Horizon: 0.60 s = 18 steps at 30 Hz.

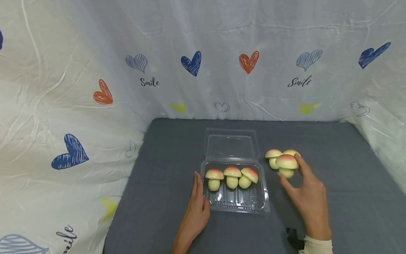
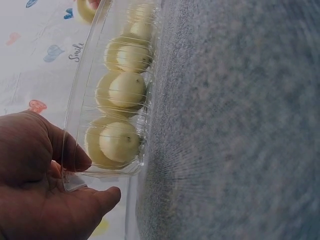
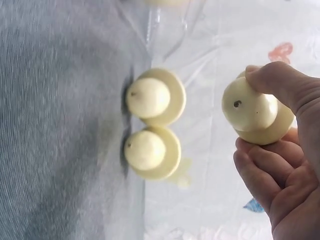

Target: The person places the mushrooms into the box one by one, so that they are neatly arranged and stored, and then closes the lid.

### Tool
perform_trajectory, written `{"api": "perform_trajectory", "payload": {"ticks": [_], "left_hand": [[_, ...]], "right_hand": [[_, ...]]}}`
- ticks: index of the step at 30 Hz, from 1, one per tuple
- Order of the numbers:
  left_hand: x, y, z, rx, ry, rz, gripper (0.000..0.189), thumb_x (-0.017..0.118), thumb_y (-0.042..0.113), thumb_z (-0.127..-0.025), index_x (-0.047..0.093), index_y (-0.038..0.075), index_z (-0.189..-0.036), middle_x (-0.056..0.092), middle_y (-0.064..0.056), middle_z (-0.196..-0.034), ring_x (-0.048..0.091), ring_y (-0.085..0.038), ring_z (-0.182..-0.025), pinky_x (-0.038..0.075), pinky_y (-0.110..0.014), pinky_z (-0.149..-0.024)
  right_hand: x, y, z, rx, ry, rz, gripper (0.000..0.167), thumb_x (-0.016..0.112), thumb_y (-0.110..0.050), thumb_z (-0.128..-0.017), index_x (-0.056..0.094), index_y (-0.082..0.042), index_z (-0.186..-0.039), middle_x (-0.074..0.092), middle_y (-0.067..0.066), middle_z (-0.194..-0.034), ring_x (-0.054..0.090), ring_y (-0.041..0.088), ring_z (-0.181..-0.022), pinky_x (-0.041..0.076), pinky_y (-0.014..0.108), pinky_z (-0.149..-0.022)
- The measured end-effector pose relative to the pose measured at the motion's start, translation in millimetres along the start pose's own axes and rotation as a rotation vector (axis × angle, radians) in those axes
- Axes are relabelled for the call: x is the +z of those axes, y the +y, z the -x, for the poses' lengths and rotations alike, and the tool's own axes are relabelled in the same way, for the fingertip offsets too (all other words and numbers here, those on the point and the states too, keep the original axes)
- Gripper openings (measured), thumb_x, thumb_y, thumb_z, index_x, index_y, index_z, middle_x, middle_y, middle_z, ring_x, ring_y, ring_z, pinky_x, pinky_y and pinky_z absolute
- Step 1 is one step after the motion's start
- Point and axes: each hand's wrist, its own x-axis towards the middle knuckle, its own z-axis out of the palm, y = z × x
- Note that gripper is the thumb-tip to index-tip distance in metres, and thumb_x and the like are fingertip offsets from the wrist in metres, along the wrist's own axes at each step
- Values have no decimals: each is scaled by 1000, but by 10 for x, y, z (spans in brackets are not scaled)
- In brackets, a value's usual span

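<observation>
My right hand (image 1: 309,197) pinches a toy mushroom (image 1: 287,162) with a red-tinged cream cap, thumb on one side and fingers on the other. In the right wrist view, this mushroom (image 3: 250,107) is above the table, its stem end with a small hole facing the camera. Two more mushrooms (image 1: 274,163) stand beyond it, right of a clear plastic container (image 1: 236,204). Three mushrooms (image 1: 232,176) are inside the container in a row; the rightmost leans. At the container's front left corner, my left hand (image 1: 195,213) holds it, fingers along the side, thumb at the front wall.
The container's hinged lid (image 1: 231,144) lies open toward the back. A dark grey cloth (image 1: 158,197) covers the table. A white curtain (image 1: 215,28) with printed hearts hangs behind and at the sides. A black strap (image 1: 294,239) shows by the right sleeve.
</observation>
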Motion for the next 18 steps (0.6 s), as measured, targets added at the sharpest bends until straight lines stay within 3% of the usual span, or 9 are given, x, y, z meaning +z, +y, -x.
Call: {"api": "perform_trajectory", "payload": {"ticks": [7,13,18], "left_hand": [[0,5,0,3,2,13,78,42,-6,-104,-1,3,-169,-7,-10,-178,24,-20,-155,33,-33,-107],[1,4,4,1,0,14,79,42,-6,-105,-3,6,-169,-6,-11,-178,26,-20,-154,34,-36,-106],[-3,0,6,4,1,13,80,42,-5,-105,-3,6,-169,-6,-12,-178,29,-21,-152,34,-36,-106]], "right_hand": [[73,-141,22,-33,-52,-26,87,94,-16,-79,54,-20,-157,72,21,-130,69,45,-117,49,64,-89],[149,-244,68,-67,-79,-44,87,93,-17,-79,54,-22,-157,73,21,-129,71,46,-113,50,66,-85],[238,-327,105,-138,-120,-56,87,93,-17,-80,53,-23,-157,74,20,-128,74,43,-88,53,64,-72]]}}
